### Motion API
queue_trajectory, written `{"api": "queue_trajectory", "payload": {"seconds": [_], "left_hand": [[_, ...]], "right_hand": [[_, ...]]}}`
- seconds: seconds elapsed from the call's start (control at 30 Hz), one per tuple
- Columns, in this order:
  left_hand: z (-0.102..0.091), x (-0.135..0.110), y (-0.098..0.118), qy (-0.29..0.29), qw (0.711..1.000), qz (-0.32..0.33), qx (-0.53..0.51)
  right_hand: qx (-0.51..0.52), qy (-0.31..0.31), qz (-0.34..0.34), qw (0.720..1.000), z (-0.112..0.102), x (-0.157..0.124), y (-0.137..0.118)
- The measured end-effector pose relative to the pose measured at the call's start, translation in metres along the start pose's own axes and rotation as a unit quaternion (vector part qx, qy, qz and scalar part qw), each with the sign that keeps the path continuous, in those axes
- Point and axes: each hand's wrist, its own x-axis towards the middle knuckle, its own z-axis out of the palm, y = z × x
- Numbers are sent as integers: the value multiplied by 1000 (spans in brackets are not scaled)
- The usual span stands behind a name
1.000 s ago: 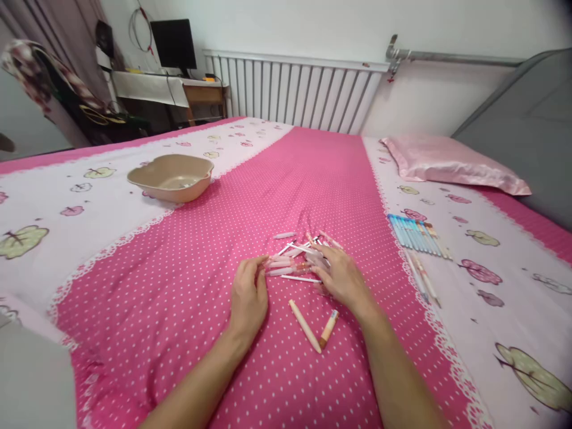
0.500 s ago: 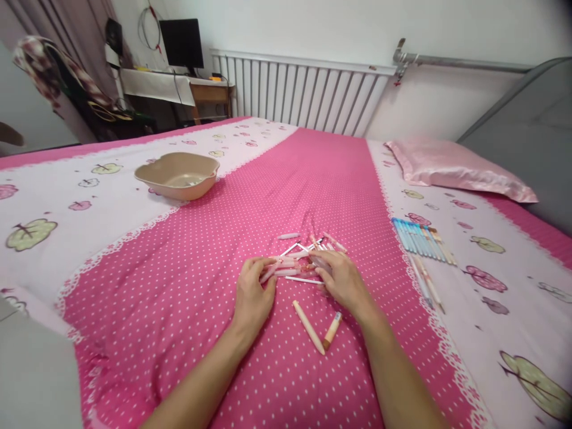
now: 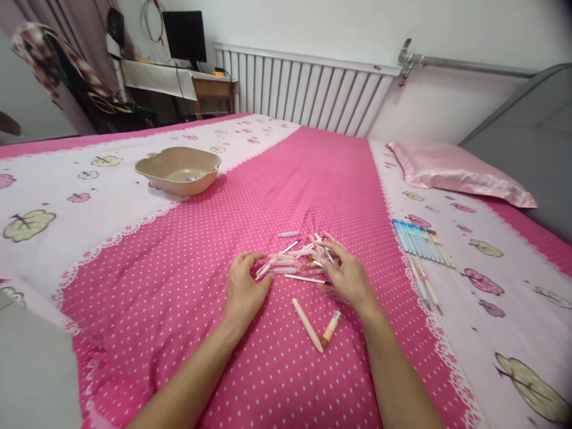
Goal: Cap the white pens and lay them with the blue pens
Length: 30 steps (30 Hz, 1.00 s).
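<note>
My left hand [image 3: 245,285] curves around the left end of a loose pile of pink and white pens [image 3: 286,262], thumb and fingers apart. On the pile's right side, my right hand [image 3: 351,277] has its fingers bent among the pens, with a pale pen [image 3: 329,255] between thumb and fingers; part of this grip is hidden. Below the pile lies one thin white stick [image 3: 306,279], which looks like a refill. Nearer to me are a cream pen barrel [image 3: 307,325] and a short cream-and-brown piece [image 3: 331,329].
To the right, a row of blue and brown pens [image 3: 422,243] lies on the bedspread, with a few separate pens [image 3: 426,283] below it. A beige basin [image 3: 179,173] with small pieces inside stands at the left. A pink pillow [image 3: 460,173] rests at the far right.
My left hand has shifted slightly left and its fingers have spread from the pens. My right hand has moved a little right, and pens under it have changed position.
</note>
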Motion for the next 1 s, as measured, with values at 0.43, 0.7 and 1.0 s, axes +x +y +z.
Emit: {"api": "queue_trajectory", "payload": {"seconds": [0.43, 0.7, 1.0], "left_hand": [[0, -25, 16, -163, 948, 269, 47], [-4, -30, 29, -318, 886, 314, 120], [-3, -24, 19, -237, 951, 171, -104]], "right_hand": [[65, 88, 20, 994, -1, 2, 4], [113, 128, 47, 984, 0, 2, 4], [204, 128, 61, 969, 4, 4, 0]]}}
